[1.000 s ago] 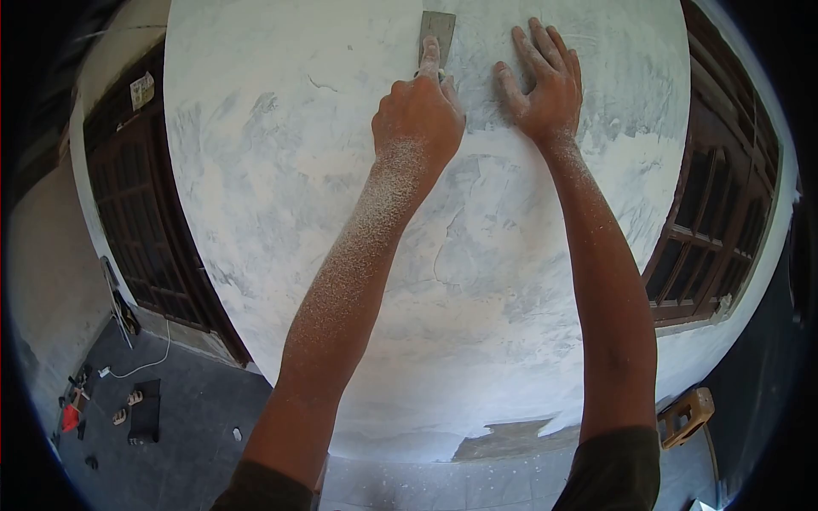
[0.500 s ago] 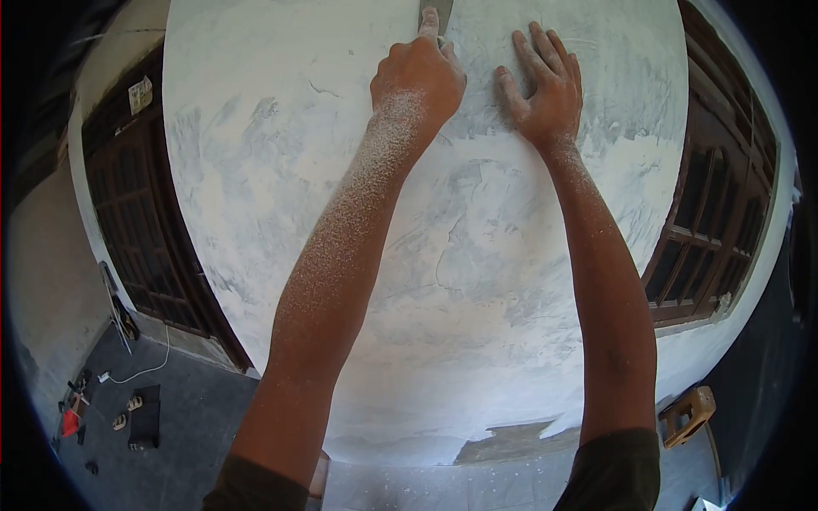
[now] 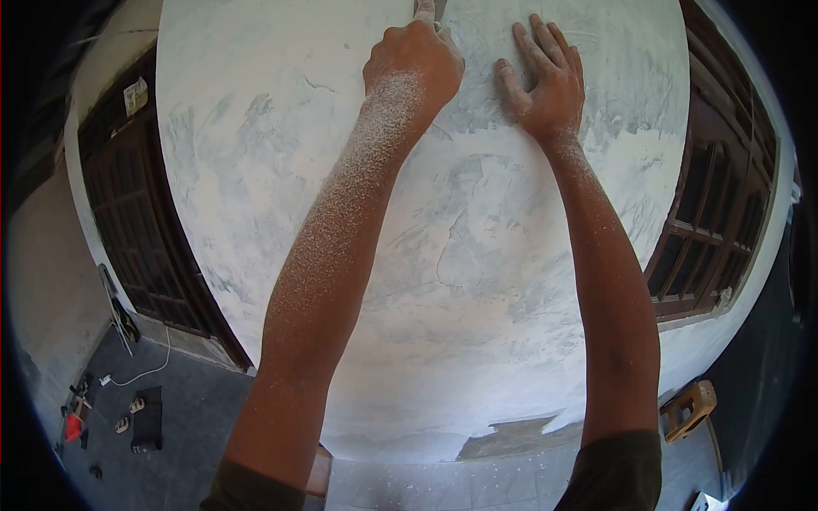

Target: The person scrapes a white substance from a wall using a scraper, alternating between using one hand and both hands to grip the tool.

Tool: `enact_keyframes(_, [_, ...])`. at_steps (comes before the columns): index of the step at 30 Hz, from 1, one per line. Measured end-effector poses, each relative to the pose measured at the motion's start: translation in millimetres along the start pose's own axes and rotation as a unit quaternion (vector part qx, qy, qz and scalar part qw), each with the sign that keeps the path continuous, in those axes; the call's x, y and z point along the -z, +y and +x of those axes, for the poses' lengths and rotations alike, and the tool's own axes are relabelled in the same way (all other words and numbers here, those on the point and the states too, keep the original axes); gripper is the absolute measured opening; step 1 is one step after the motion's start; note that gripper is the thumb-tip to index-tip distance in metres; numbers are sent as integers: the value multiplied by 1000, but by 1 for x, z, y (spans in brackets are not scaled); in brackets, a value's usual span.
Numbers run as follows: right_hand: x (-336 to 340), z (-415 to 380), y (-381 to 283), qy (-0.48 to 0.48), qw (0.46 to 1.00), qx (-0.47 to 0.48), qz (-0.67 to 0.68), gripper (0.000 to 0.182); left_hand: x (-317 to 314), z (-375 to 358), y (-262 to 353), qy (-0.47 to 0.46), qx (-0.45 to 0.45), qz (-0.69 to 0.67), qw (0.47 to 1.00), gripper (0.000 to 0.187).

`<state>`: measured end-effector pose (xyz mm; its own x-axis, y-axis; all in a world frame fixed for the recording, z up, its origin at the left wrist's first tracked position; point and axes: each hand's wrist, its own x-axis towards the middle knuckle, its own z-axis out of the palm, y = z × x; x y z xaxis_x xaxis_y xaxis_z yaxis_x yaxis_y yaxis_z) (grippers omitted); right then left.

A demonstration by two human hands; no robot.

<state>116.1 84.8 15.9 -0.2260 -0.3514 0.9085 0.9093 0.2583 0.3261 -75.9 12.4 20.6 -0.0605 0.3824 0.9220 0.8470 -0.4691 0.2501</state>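
Note:
My left hand [image 3: 415, 70] is closed around a putty knife [image 3: 440, 9], one finger stretched along its blade. Most of the tool lies hidden behind the hand or beyond the top of the view. White dust coats the back of that wrist and the forearm. To its right, my right hand [image 3: 545, 81] rests against the wall [image 3: 477, 247] with fingers spread, holding nothing. The wall is patchy white and grey, with fine cracks and scrape marks. Low down, a bare grey-brown patch [image 3: 515, 440] breaks the white coat.
Dark wooden windowed frames stand at the left [image 3: 128, 204] and the right [image 3: 711, 204]. On the right floor is a wooden stool [image 3: 688, 410]. At the left lie sandals [image 3: 129, 415], a dark mat [image 3: 147, 417], a white cable [image 3: 153, 371] and a red object [image 3: 74, 426]. White specks dot the floor tiles.
My left hand and the putty knife have shifted slightly up and left along the wall. The right hand sits slightly higher in view, still spread on the wall.

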Motion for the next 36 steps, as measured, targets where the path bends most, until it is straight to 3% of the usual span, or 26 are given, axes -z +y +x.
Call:
enact_keyframes(4, [-1,-1,0,2,1000,5,-7,54,-11,-32,-6,3,10,6,1000,55])
enact_keyframes(10, [-2,1,1,2,1000,-1,-12,54,4,17,7,-25,1,3,1000,53])
enact_keyframes(16, [-1,0,-1,2,1000,2,-8,55,-17,-34,-3,0,7,5,1000,57])
enact_keyframes(22, [-2,0,1,0,1000,2,-9,54,-1,15,2,2,-3,-1,1000,56])
enact_keyframes(28, [0,-1,0,-3,1000,-3,-13,54,-15,-26,-4,2,11,2,1000,56])
enact_keyframes(33, [0,0,0,-7,1000,-6,-14,55,2,17,2,-29,17,-14,999,56])
enact_keyframes(36, [0,0,0,-2,1000,-6,-10,54,-4,6,3,9,-1,-20,1000,56])
